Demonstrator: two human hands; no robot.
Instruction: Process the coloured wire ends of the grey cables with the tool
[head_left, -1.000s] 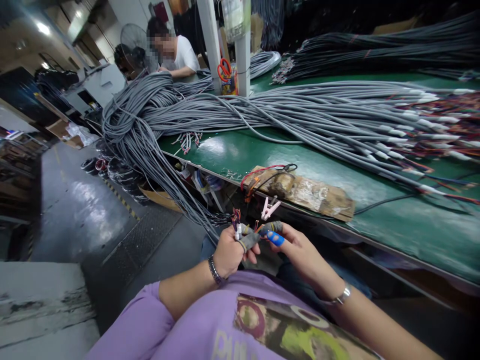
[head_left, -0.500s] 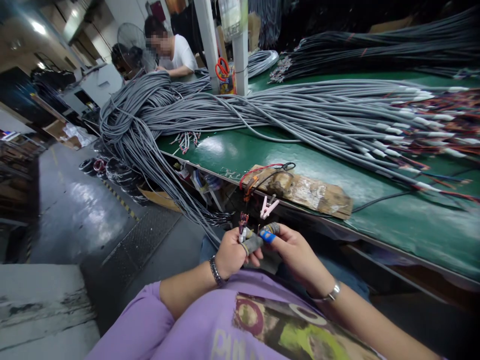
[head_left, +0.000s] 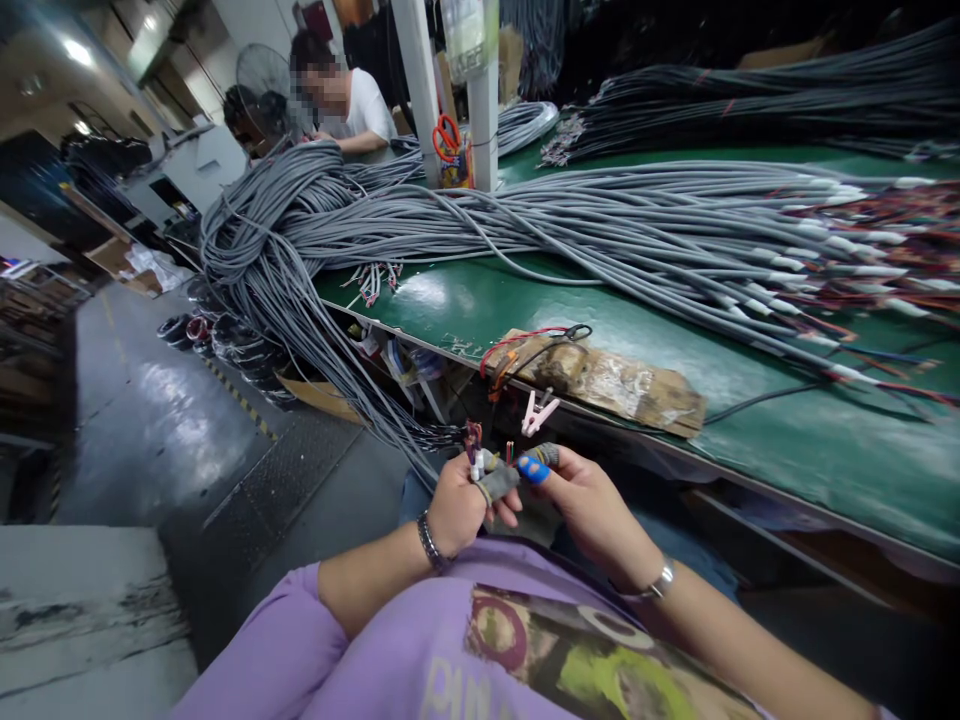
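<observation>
My left hand (head_left: pixel 463 505), with grey covers on its fingers, is closed on cable ends whose white sleeves and coloured wires (head_left: pixel 472 440) stick up past the thumb. Several thin coloured wires (head_left: pixel 510 452) stand up at its fingertips, between the two hands. Close on the right, my right hand (head_left: pixel 581 492) has thumb and forefinger pressed together, with a blue cover on the thumb and a grey one on the forefinger. What lies in that pinch is too small to make out. A pink clip (head_left: pixel 538 412) is just beyond, at the bench edge.
A long bundle of grey cables (head_left: pixel 465 225) lies across the green bench (head_left: pixel 420 315) and hangs off its left side. A worn wooden block (head_left: pixel 622 385) with wires sits at the front edge. Black cables (head_left: pixel 750 105), red-handled scissors (head_left: pixel 448 138) and a person (head_left: pixel 364 110) are farther back.
The wire ends in my left hand have shifted slightly left. The thin wires between the hands now show more clearly and stand upright. My right hand has barely moved.
</observation>
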